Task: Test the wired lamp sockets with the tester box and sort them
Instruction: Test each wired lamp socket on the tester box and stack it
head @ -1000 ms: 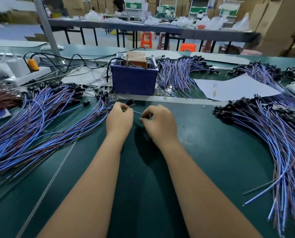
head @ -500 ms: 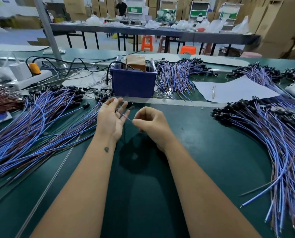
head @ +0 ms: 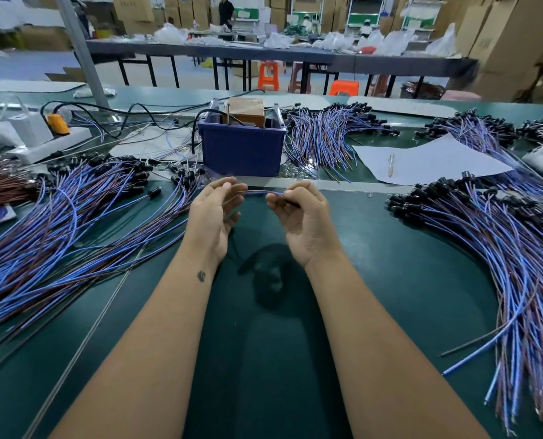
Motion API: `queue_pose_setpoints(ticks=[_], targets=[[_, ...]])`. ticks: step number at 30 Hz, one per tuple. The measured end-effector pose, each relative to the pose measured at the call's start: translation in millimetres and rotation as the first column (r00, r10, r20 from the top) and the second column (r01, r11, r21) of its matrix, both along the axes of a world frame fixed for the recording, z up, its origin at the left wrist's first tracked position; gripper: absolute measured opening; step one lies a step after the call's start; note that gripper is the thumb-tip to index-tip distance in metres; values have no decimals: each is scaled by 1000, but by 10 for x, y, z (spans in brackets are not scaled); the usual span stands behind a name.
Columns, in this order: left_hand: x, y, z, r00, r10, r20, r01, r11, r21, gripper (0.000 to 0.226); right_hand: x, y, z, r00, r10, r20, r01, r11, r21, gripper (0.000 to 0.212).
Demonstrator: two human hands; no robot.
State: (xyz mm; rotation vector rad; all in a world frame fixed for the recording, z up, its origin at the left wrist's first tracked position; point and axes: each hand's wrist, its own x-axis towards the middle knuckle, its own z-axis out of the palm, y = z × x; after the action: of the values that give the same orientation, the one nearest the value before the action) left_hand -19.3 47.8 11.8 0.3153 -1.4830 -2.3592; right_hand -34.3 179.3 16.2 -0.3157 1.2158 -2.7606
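Note:
Both hands are raised, palms turned toward me, above the green table (head: 264,359). A thin blue-and-brown wired lamp socket (head: 257,192) stretches between them. My left hand (head: 214,213) pinches one end at its fingertips. My right hand (head: 305,217) grips the other end in curled fingers, with a dark piece showing at the knuckles. Just beyond the hands stands the tester box (head: 241,144), a dark blue bin with a brown block and metal posts on top. A big pile of wired sockets (head: 74,223) fans out on the left, another pile (head: 501,248) on the right.
A white power strip (head: 48,144) with an orange plug and black cables lies at the back left. Behind the tester lies a third wire bundle (head: 327,141). A white sheet with a pen (head: 422,160) lies at the back right. A metal strip crosses the table behind my hands.
Both hands lifted off the table and turned palms up. They moved apart, drawing the wire out straight between them.

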Motion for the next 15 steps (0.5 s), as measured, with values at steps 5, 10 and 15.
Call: queue_pose_setpoints(ticks=[5,10,15], targets=[[17,12,16,999,-42,-13,43,995,87,22,-14,97,-13,990,140,-14,-138,986,94,27],[24,-63,85,997,11,-79,22,917,399,20,110,57,-15,878,477,-28,-439,828,348,13],[96,-59,116,972,-181,-147,227,879,419,20,57,-64,-35,959,272,80,-281,876,393,28]])
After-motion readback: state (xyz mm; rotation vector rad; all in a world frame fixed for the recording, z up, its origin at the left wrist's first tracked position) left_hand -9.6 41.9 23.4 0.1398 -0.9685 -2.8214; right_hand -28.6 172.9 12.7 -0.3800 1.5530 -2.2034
